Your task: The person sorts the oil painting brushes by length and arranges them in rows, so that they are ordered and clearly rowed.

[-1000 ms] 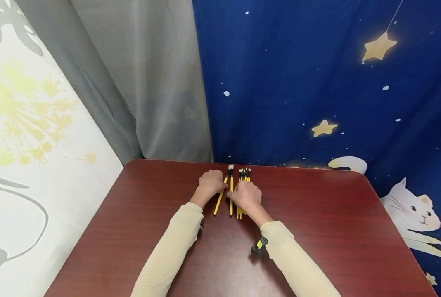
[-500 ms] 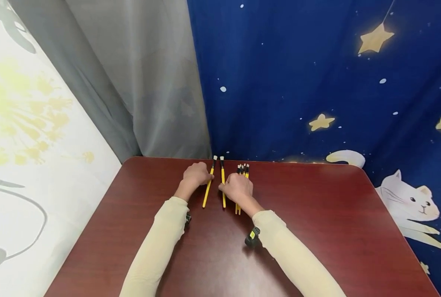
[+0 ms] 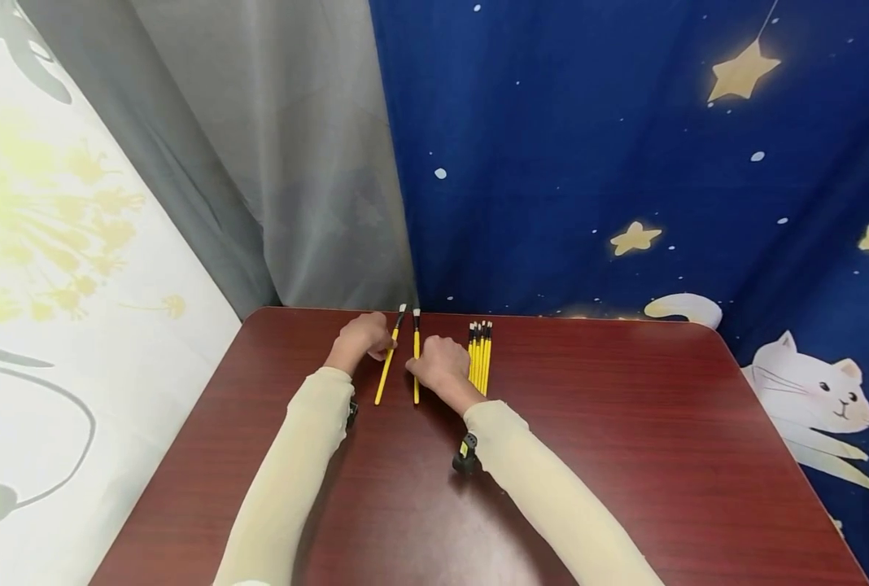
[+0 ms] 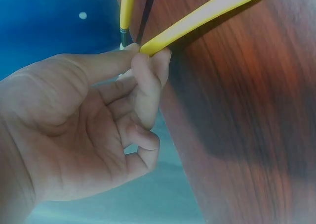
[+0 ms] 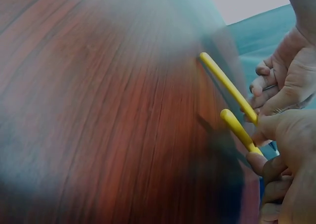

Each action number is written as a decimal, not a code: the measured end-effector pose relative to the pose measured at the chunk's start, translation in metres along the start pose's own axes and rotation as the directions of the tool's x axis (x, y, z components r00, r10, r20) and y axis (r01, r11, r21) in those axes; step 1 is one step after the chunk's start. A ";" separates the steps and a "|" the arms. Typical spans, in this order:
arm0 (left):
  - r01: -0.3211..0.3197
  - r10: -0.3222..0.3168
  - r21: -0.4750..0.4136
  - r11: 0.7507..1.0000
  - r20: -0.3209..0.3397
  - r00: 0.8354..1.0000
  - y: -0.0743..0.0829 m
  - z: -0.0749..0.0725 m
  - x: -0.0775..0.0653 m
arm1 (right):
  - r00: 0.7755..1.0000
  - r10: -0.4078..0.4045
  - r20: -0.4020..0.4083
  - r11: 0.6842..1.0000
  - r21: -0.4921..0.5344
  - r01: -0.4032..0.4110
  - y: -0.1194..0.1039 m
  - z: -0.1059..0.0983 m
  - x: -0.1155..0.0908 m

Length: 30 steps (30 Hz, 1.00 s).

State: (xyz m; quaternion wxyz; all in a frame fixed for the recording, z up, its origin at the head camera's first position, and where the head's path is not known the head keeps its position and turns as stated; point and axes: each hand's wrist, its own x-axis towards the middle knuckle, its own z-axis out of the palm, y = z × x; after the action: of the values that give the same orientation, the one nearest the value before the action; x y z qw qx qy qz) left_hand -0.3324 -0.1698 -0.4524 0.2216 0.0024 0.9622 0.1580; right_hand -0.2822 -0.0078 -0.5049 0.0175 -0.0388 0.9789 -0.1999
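In the head view my left hand (image 3: 364, 338) pinches a slim yellow paintbrush (image 3: 384, 378) with a black ferrule and white bristles. Thumb and fingertips meet on its handle (image 4: 202, 19) in the left wrist view. To the right of it, my right hand (image 3: 440, 364) pinches a second yellow paintbrush (image 3: 416, 325). Its handle (image 5: 238, 129) sticks out between thumb and fingers in the right wrist view. Both brushes point bristles toward the far edge, the left one slanted. Beside my right hand lies a row of several similar paintbrushes (image 3: 482, 358), partly hidden by that hand and wrist.
Everything is on a dark red-brown wooden table (image 3: 625, 448). Its far edge runs close behind the bristles. Beyond it hang a grey curtain (image 3: 325, 203) and a blue star-patterned curtain (image 3: 537, 179).
Both hands have moved left, each with a paintbrush in its grip. The two brushes are now well apart from the row on the right, more of which shows.
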 end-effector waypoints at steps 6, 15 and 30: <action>0.009 -0.002 -0.063 0.998 0.105 0.994 -0.005 -0.007 0.010 | 1.000 -0.010 -0.012 0.999 -0.039 0.010 -0.012 0.004 0.003; -0.023 0.031 -0.089 0.996 0.084 0.996 -0.005 -0.008 0.018 | 1.000 0.016 0.009 0.997 -0.070 -0.015 -0.019 0.004 0.006; -0.035 0.035 -0.005 0.999 0.076 0.997 -0.003 -0.007 0.019 | 0.999 0.025 0.039 0.996 -0.084 -0.021 -0.028 0.018 0.010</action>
State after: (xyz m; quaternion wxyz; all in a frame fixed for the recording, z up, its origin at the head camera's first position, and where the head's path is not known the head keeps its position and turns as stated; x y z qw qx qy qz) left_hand -0.3520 -0.1730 -0.4557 0.2552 0.0248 0.9527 0.1632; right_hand -0.2893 -0.0415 -0.5101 0.0376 -0.0322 0.9862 -0.1580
